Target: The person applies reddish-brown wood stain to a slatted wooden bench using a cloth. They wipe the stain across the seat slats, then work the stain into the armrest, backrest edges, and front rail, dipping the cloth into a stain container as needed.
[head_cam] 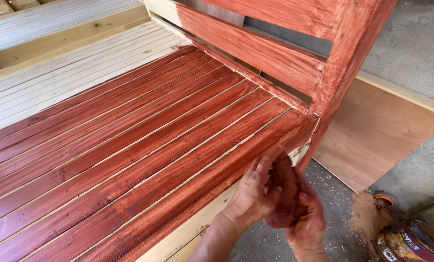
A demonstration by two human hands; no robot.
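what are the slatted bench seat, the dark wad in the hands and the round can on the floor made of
Red-brown slatted bench seat: wood, grain visible, glossy wet-looking stain; far slats bare and pale. Dark reddish wad between left hand and right hand: probably stain-soaked cloth. Round can: likely metal, shiny rim.

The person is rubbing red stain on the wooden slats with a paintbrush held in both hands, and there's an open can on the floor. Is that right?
Not quite: the head view shows no paintbrush. Both hands, left hand and right hand, grip a stained rag. The rest holds: red-stained slats, open can on the floor.
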